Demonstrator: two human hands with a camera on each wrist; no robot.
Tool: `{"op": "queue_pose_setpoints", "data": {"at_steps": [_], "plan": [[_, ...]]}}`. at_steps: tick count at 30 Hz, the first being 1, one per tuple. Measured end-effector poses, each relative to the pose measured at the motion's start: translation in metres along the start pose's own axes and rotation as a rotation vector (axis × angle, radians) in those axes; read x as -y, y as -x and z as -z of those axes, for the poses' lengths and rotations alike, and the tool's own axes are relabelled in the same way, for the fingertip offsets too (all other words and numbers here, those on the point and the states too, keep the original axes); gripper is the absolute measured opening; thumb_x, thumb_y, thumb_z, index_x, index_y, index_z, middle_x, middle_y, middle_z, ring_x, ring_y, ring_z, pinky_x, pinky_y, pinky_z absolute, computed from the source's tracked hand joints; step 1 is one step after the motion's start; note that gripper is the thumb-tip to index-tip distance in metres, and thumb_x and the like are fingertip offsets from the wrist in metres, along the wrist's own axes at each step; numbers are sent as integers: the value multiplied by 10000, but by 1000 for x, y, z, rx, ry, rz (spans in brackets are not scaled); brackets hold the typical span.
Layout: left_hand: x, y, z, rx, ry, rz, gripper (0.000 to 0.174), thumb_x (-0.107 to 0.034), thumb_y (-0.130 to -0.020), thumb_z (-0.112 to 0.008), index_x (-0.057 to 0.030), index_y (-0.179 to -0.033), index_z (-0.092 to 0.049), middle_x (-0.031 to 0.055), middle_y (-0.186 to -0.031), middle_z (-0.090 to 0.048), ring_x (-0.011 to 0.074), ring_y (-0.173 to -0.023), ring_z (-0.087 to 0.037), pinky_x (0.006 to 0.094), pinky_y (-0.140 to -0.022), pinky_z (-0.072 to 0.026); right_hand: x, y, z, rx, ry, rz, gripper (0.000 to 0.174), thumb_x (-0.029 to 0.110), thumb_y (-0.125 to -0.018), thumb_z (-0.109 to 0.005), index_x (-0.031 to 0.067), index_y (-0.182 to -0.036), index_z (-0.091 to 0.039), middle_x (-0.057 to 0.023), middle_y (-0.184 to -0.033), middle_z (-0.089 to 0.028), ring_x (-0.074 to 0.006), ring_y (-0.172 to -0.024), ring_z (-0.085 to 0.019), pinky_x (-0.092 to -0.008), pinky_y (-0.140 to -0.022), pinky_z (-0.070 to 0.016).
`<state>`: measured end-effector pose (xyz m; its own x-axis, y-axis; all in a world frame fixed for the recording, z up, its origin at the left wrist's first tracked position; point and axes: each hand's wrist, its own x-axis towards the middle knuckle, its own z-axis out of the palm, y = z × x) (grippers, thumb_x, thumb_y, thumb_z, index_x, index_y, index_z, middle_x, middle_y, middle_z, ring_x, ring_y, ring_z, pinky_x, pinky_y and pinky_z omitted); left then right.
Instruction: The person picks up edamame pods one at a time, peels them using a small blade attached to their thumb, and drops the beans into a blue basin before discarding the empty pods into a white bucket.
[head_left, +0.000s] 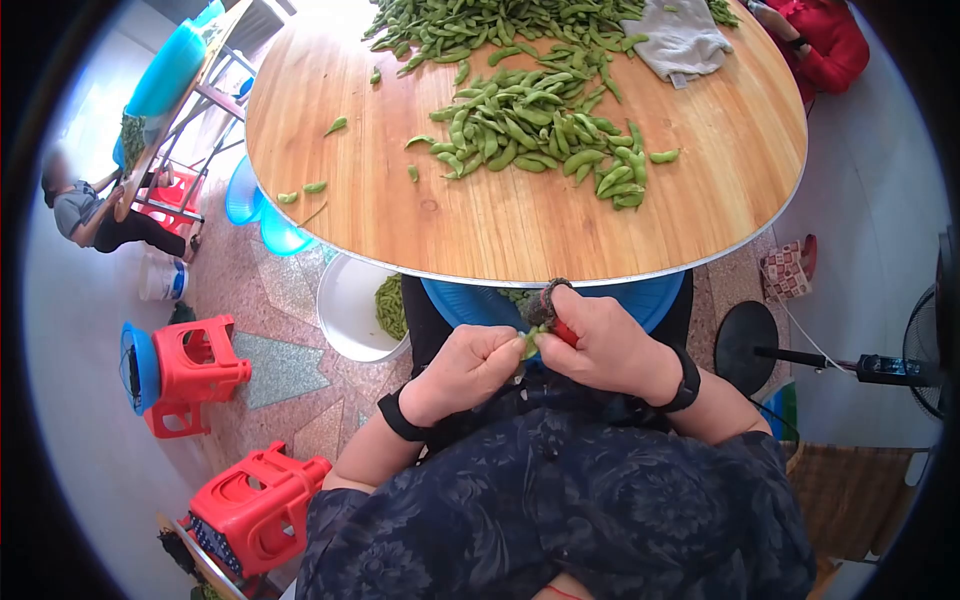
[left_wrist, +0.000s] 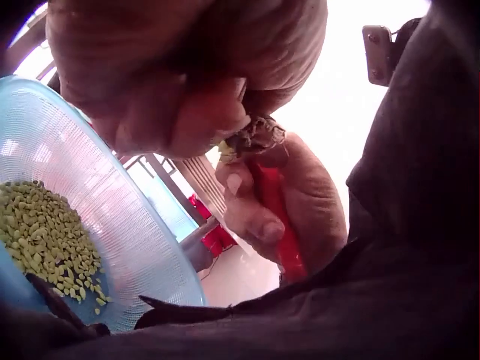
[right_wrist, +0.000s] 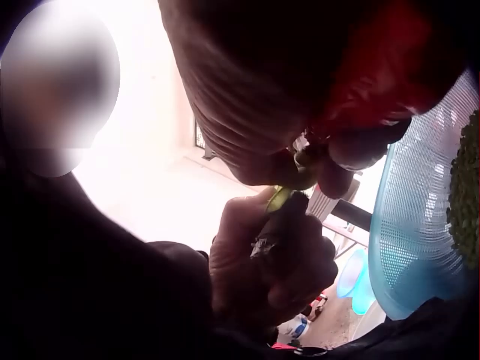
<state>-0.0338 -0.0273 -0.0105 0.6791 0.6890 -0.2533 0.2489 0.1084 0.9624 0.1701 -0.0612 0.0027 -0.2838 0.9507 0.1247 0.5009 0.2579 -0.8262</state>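
In the head view, my left hand (head_left: 462, 370) pinches a green soybean pod (head_left: 530, 345) between thumb and curled fingers, over my lap. My right hand (head_left: 615, 345) meets it from the other side, its fingertips pinching the pod's end. A dark, frayed wrap (head_left: 552, 290) sits at the right fingers, and something red (left_wrist: 283, 225) lies along the inside of that hand; I cannot tell what it is. Below the hands, a blue mesh basket (left_wrist: 154, 225) holds shelled green beans (left_wrist: 45, 244). Both wrists wear black bands.
The round wooden table (head_left: 350, 220) ahead carries a heap of pods (head_left: 530, 120) and a grey cloth (head_left: 680, 40). On the floor to the left stand a white basin (head_left: 345, 310) and red stools (head_left: 260, 505). A fan (head_left: 900, 370) is at right. Two other people sit around the room.
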Motion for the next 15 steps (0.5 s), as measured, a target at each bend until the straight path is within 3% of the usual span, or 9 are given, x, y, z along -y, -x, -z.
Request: {"op": "queue_pose_setpoints", "data": {"at_steps": [5,7,13,15], "plan": [[6,-3,-1,52,-110,-139,321,-146,-948,-510,7,-667,-490,58,-538,-456,116,-503,-402,305,-485,-375,-3,-1,2,85,88,76,195,120,-785,-621,14,-802,-459,-170,-629,-532,-356,-608,-589,-406,-522,-465],[8,-4,-2,-1,-136,-128,314,-144,-940,-518,4,-664,-497,80,-541,-459,131,-494,-404,310,-487,-378,-2,-1,-2,-10,241,212,172,104,-764,-627,30,-801,-476,-139,-654,-533,-320,-606,-598,-389,-509,-479],[7,4,5,-10,-139,-45,317,-157,-934,-536,5,-663,-511,61,-541,-495,102,-505,-430,296,-486,-381,-11,-3,-7,-58,427,244,175,100,-742,-653,52,-807,-499,-108,-681,-545,-292,-596,-604,-367,-484,-500],[11,10,12,-36,-88,9,312,-160,-932,-546,10,-672,-524,60,-550,-509,96,-511,-444,291,-489,-383,-16,-1,-3,-38,479,244,162,105,-759,-644,49,-870,-540,-102,-694,-556,-265,-582,-611,-342,-474,-504]]}}
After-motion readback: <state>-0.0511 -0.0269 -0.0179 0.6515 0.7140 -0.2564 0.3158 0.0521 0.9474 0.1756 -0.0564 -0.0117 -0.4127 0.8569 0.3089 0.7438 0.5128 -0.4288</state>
